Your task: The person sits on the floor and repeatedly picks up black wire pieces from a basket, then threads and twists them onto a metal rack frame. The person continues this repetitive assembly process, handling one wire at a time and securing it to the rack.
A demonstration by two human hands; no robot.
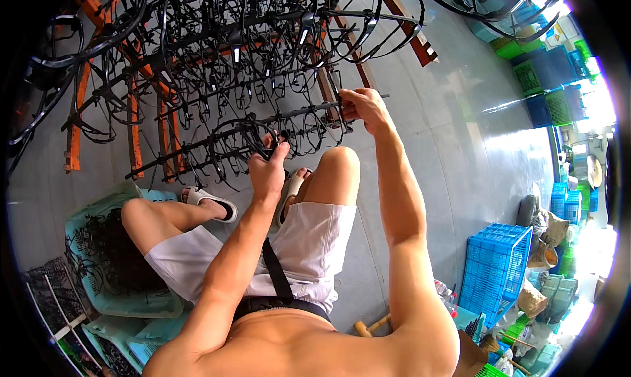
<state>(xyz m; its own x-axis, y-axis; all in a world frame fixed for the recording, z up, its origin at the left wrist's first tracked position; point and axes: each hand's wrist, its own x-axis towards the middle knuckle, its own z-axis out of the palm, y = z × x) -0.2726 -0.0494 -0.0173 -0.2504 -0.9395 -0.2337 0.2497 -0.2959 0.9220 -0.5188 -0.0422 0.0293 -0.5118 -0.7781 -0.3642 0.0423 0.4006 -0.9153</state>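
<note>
Rows of thin, glossy black looped frames [240,39] hang along dark bars in front of me; their exact kind is unclear. My left hand [267,171] is closed round a bundle of similar black frames [238,133], held over the nearest bar [187,142]. Farther right, my right hand [369,111] reaches to that bar's end. Its thumb and fingers are pinched together at a thin black frame [340,124] hanging there. The fingertips partly hide the spot they grip.
Orange rack legs [73,137] stand on the grey floor. A teal crate [148,306] of black pieces sits by my left leg. To the right are a blue crate [491,272], a wooden-handled mallet [363,328] and stacked green and blue crates [559,106]. Sandalled feet [213,207] are below the rack.
</note>
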